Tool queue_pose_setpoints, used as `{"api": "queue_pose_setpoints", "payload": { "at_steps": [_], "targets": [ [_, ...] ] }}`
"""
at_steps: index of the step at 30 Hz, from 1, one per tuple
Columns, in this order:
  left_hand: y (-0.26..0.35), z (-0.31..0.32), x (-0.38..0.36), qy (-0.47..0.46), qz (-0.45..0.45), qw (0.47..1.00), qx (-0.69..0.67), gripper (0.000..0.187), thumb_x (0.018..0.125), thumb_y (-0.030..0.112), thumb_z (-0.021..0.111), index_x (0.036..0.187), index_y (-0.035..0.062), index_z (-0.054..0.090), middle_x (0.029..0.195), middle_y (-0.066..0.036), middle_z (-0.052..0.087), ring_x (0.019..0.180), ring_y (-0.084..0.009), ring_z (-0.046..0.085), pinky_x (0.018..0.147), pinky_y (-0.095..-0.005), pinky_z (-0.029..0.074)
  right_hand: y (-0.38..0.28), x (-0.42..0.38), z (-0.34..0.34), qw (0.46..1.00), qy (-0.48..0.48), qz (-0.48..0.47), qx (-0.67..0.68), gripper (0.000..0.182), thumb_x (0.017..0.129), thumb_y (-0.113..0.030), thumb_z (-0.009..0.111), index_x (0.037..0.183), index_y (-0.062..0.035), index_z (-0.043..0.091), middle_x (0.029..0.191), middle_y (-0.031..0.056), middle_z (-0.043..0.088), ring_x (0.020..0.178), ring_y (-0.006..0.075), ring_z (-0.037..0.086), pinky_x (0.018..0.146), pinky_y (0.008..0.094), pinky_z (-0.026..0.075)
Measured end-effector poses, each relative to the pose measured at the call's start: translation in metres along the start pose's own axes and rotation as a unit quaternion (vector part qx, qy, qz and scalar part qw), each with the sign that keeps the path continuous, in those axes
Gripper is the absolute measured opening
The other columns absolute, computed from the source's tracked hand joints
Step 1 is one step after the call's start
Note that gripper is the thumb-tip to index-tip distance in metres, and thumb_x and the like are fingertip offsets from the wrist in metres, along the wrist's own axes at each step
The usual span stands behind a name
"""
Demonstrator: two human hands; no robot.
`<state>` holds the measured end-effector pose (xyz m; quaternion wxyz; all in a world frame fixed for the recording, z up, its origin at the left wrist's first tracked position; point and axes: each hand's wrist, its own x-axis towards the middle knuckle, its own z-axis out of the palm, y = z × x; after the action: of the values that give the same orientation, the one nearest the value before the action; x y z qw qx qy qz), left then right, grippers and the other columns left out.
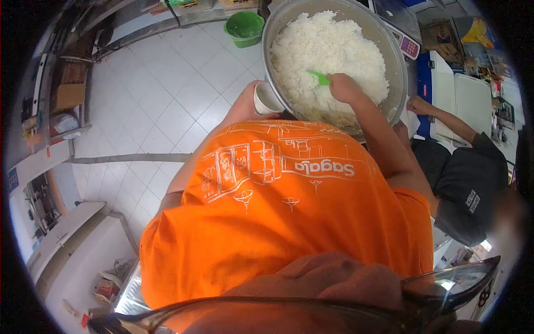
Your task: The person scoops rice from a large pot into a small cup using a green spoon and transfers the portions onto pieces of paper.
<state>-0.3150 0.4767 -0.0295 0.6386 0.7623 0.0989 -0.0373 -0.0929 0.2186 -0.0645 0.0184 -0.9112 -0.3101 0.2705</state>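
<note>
A large metal pot (pixel 268 44) full of white rice (pixel 334 47) stands in front of me. My right hand (pixel 344 88) is closed round a green rice paddle (pixel 319 77), whose blade touches the rice near the middle of the pot. Beside the pot's left rim, my left hand (pixel 248 102) grips a white cup (pixel 267 98), tilted with its mouth facing up and towards the pot. I cannot make out whether anything is inside the cup.
A green basin (pixel 245 28) sits on the tiled floor (pixel 178 78) beyond the pot. To the right, a co-worker in dark clothes (pixel 467 183) reaches a hand (pixel 418 105) near the pot's rim. A scale (pixel 410 47) and a blue-and-white cooler (pixel 439 83) are also there.
</note>
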Motion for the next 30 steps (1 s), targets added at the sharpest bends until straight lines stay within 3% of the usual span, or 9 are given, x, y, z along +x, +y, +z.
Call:
{"api": "queue_pose_setpoints", "payload": {
  "at_steps": [4, 8, 11, 14, 17, 20, 24, 26, 30],
  "targets": [
    [0.008, 0.0, 0.002, -0.013, -0.023, 0.999, -0.019, 0.067, 0.066, 0.008, 0.087, 0.122, -0.0003, 0.051, 0.112, -0.015, 0.065, 0.111, -0.026, 0.062, 0.095, -0.0373, 0.047, -0.005, -0.011, 0.005, 0.998, -0.056, -0.016, 0.027, 0.034, 0.089, -0.015, 0.049, 0.117, -0.0053, 0.066, 0.106, 0.0218, 0.067, 0.099, 0.0392, 0.065, 0.086, 0.0482, 0.051],
    [-0.014, 0.003, 0.005, -0.005, 0.012, 0.999, -0.052, 0.07, 0.066, 0.01, 0.087, 0.123, -0.0011, 0.049, 0.111, -0.014, 0.065, 0.111, -0.0259, 0.063, 0.096, -0.0368, 0.047, -0.012, -0.035, 0.022, 0.995, -0.089, -0.039, -0.002, 0.033, 0.088, -0.016, 0.053, 0.115, -0.003, 0.066, 0.102, 0.0238, 0.067, 0.092, 0.0397, 0.065, 0.08, 0.0492, 0.051],
    [-0.014, 0.004, 0.003, -0.001, 0.011, 0.999, -0.043, 0.072, 0.067, 0.012, 0.088, 0.125, -0.0013, 0.047, 0.111, -0.014, 0.065, 0.111, -0.0242, 0.062, 0.095, -0.0359, 0.047, -0.019, -0.041, 0.023, 0.996, -0.029, -0.07, 0.054, 0.032, 0.086, -0.015, 0.056, 0.113, -0.0022, 0.067, 0.092, 0.0247, 0.066, 0.082, 0.038, 0.066, 0.073, 0.0483, 0.05],
    [-0.032, 0.007, 0.01, 0.002, 0.022, 0.999, -0.024, 0.072, 0.068, 0.012, 0.088, 0.125, -0.0013, 0.047, 0.111, -0.013, 0.065, 0.11, -0.023, 0.062, 0.095, -0.0354, 0.047, -0.032, -0.046, 0.001, 0.988, -0.075, -0.061, 0.121, 0.033, 0.086, -0.014, 0.055, 0.114, -0.0018, 0.067, 0.082, 0.0244, 0.065, 0.071, 0.0347, 0.063, 0.068, 0.0461, 0.048],
    [-0.009, 0.005, 0.004, 0.004, 0.003, 0.999, -0.036, 0.071, 0.068, 0.012, 0.088, 0.125, -0.0005, 0.047, 0.112, -0.013, 0.065, 0.11, -0.0228, 0.062, 0.094, -0.0356, 0.047, -0.031, -0.052, -0.004, 0.975, -0.093, -0.135, 0.151, 0.035, 0.086, -0.013, 0.054, 0.118, -0.0024, 0.066, 0.076, 0.0234, 0.064, 0.064, 0.0319, 0.06, 0.065, 0.0434, 0.047],
    [0.001, 0.003, 0.002, -0.01, -0.017, 0.997, -0.072, 0.07, 0.068, 0.012, 0.088, 0.125, 0.0003, 0.048, 0.112, -0.013, 0.065, 0.109, -0.0229, 0.062, 0.094, -0.0358, 0.047, -0.027, -0.054, -0.008, 0.971, -0.136, -0.152, 0.129, 0.038, 0.086, -0.012, 0.055, 0.121, -0.0036, 0.064, 0.077, 0.022, 0.066, 0.064, 0.0311, 0.06, 0.066, 0.0419, 0.048],
    [0.003, -0.002, 0.01, -0.061, -0.05, 0.98, -0.184, 0.069, 0.068, 0.011, 0.087, 0.125, 0.0017, 0.049, 0.112, -0.012, 0.064, 0.109, -0.0234, 0.062, 0.094, -0.0362, 0.047, -0.015, -0.064, -0.026, 0.962, -0.151, -0.103, 0.201, 0.036, 0.084, -0.012, 0.056, 0.118, -0.0043, 0.067, 0.08, 0.0206, 0.069, 0.068, 0.0314, 0.062, 0.068, 0.0401, 0.049],
    [0.006, 0.001, 0.008, -0.054, -0.043, 0.987, -0.148, 0.068, 0.068, 0.01, 0.087, 0.125, 0.0025, 0.049, 0.112, -0.012, 0.064, 0.109, -0.0237, 0.062, 0.094, -0.0362, 0.047, 0.004, -0.07, -0.042, 0.961, -0.149, -0.106, 0.209, 0.036, 0.083, -0.012, 0.057, 0.117, -0.0041, 0.068, 0.081, 0.0199, 0.07, 0.07, 0.0323, 0.064, 0.069, 0.0403, 0.05],
    [0.005, -0.021, 0.003, -0.015, 0.027, 0.998, 0.046, 0.07, 0.07, 0.007, 0.085, 0.129, 0.0042, 0.047, 0.117, -0.011, 0.061, 0.115, -0.0222, 0.058, 0.098, -0.0366, 0.045, 0.046, -0.047, -0.018, 0.993, -0.12, 0.004, 0.004, 0.024, 0.081, -0.011, 0.057, 0.096, 0.0028, 0.069, 0.079, 0.0255, 0.066, 0.072, 0.0363, 0.064, 0.067, 0.0444, 0.048]
  ]
}}
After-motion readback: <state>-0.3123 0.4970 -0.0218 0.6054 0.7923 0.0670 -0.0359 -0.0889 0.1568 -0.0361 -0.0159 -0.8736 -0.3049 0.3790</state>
